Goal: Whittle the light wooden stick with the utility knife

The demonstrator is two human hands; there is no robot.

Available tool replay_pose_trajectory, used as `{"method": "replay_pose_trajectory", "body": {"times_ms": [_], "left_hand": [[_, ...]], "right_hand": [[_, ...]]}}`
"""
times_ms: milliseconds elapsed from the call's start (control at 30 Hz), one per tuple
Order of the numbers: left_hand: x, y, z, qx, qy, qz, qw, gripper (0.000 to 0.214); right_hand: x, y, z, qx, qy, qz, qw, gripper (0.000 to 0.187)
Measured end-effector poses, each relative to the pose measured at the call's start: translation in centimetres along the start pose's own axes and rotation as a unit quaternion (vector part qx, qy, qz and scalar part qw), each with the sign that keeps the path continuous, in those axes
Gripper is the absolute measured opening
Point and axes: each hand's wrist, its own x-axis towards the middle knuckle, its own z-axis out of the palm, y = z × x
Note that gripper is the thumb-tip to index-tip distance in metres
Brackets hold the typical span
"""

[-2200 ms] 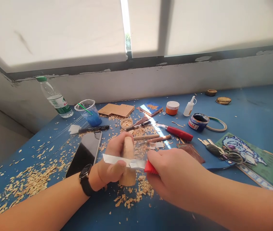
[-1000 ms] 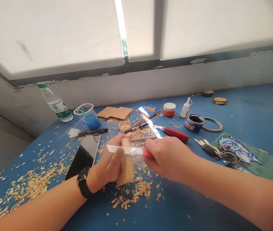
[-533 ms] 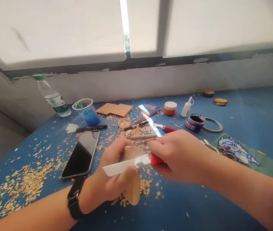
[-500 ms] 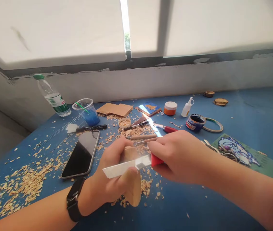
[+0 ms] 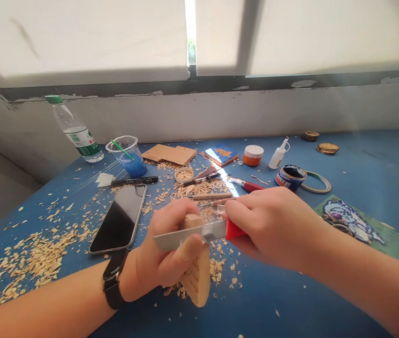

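Observation:
My left hand (image 5: 166, 244) is wrapped round a pale piece of carved wood (image 5: 199, 281), whose lower end shows below the thumb with cut lines on its side. In my right hand (image 5: 273, 225) is a knife (image 5: 174, 238) with a red handle and a flat metal blade. The blade lies across the wood's upper part and points left, over my left hand. My left thumb presses at the blade's near edge. Fingers hide the wood's middle and most of the knife handle.
Wood shavings (image 5: 44, 253) litter the blue table. A phone (image 5: 120, 220) lies beside my left hand. Behind stand a water bottle (image 5: 79, 136), a cup of blue liquid (image 5: 134, 162), an open paint jar (image 5: 290, 178) and a glue bottle (image 5: 278, 157). A red-handled tool (image 5: 252, 186) lies beyond my right hand.
The wood has turned slightly, showing more of its lined side. The blade has tilted and its face looks darker. Both hands keep their grip; the whole view has shifted a little.

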Motion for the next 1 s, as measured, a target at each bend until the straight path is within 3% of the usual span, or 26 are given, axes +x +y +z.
{"method": "replay_pose_trajectory", "body": {"times_ms": [233,367,567,700,1000], "left_hand": [[0.2,0.3,0.1,0.027,-0.012,-0.024,0.999,0.044],[0.4,0.5,0.3,0.057,-0.020,0.017,0.998,0.036],[0.5,0.7,0.4,0.041,-0.031,0.047,0.998,0.029],[0.5,0.7,0.2,0.039,-0.045,0.017,0.998,0.028],[-0.1,-0.1,-0.5,-0.098,-0.035,-0.024,0.994,0.044]], "right_hand": [[0.0,-0.1,-0.1,0.009,-0.014,0.001,1.000,0.016],[-0.1,-0.5,-1.0,0.028,-0.054,-0.002,0.998,0.021],[-0.2,-0.5,-1.5,0.002,-0.039,0.002,0.999,0.024],[-0.3,-0.3,-1.4,-0.005,-0.018,-0.004,1.000,0.023],[-0.2,-1.5,0.0,0.047,0.020,0.007,0.999,0.015]]}}
